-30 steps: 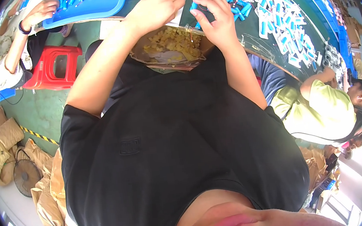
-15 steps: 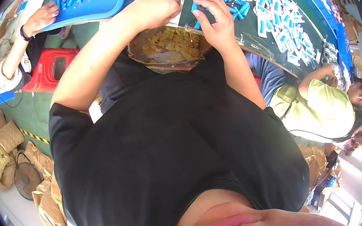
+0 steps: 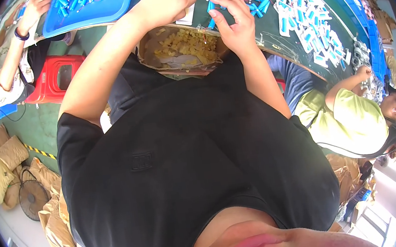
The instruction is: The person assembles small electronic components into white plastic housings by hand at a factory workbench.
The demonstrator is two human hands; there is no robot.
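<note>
My left hand [image 3: 169, 3] is closed, its fingertips turned down over a flat white card [image 3: 187, 16] near the bench edge. What those fingers pinch is hidden beneath them. To its right, my right hand [image 3: 236, 19] has thumb and forefinger bent around a blue cylinder [image 3: 211, 6] that looks like a small battery cell. A second blue piece shows just below the thumb. Beyond the knuckles lies a loose pile of blue cylinders [image 3: 257, 7] with thin wires.
An open box of yellow scraps [image 3: 184, 47] sits below the bench edge. Blue cylinders on white cards [image 3: 308, 23] spread to the right. A blue tray [image 3: 112, 11] of cylinders stands left. One co-worker [image 3: 348, 111] works at right, another's hand [image 3: 38, 6] is beside the tray.
My left hand has shifted slightly, and the white card beneath it shows at a different angle. My right hand stays almost in place. The left co-worker's hand has moved up and away from the tray edge.
</note>
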